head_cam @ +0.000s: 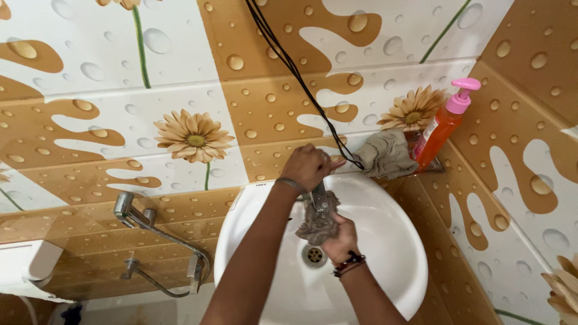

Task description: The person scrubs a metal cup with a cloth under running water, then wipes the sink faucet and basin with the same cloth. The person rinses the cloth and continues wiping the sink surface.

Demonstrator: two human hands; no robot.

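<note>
Only package here is the pump bottle [442,127], leaning in the corner on a little shelf [435,170] behind the sink [385,253], right by a crumpled rag [385,155]. Orange body, pink pump top, with a pale label [429,131] strip down its side. No signs or screens anywhere.

My white wash basin [385,265] is mounted in the corner against the tiled walls, its drain [313,255] at the bowl's bottom. The metal tap [319,197] stands on its back rim. On the small corner shelf [435,169] behind it lie a crumpled grey-brown cloth [385,153] and an orange pump bottle [444,125], touching.
</note>
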